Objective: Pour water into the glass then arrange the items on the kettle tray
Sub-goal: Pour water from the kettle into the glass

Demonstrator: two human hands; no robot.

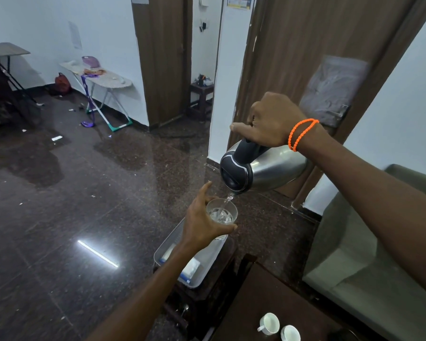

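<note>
My right hand [271, 119] grips the black handle of a steel kettle [273, 168], which is tipped forward with its spout down. A thin stream of water runs from the spout into a clear glass [223, 214]. My left hand [202, 222] holds that glass from the left side, above the far end of a grey kettle tray [194, 280]. The tray rests on a dark wooden stand and holds white and blue sachets [191, 268], partly hidden by my left forearm.
Two white cups [268, 323] stand on a brown table at the lower right. A grey-green sofa [369, 274] fills the right side. The dark polished floor stretches left, with an ironing board [101, 80] by the far wall and wooden doors behind.
</note>
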